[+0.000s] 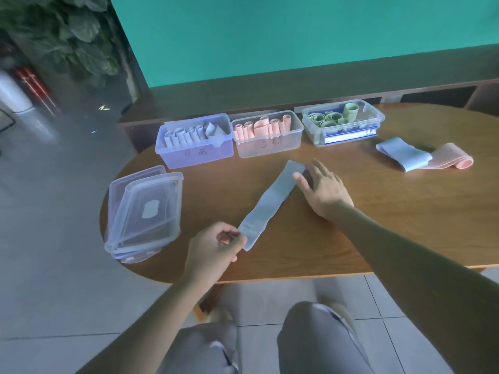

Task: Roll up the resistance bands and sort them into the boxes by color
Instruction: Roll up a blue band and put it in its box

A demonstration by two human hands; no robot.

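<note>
While a blue resistance band (270, 203) lies flat and stretched diagonally across the middle of the wooden table (391, 211), the left hand (216, 245) pinches its near end at the lower centre of the frame, thumb and fingers curled onto the corner of the strip. At the band's far end, the right hand (321, 190) rests palm down with fingers straight and spread, its thumb and fingertips touching the strip and pressing it to the tabletop.

Along the far edge of the table, three clear boxes stand side by side. At upper left of the row, the blue box (194, 143) holds upright rolls of pale blue band. Just beside it, the middle box (267, 136) holds pink rolls. To the right of that, the third box (343, 125) holds green rolls, some lying as flat coils and one standing upright.

Toward the right edge of the frame, a second blue band (402, 153) lies folded and unrolled, overlapping a pink band (451, 160) that extends to its right. Both lie well apart from the hands.

At the left end of the table, a stack of clear lids (143, 211) rests slightly askew. Below the table edge, the person's knees (310, 338) appear over a tiled floor.
</note>
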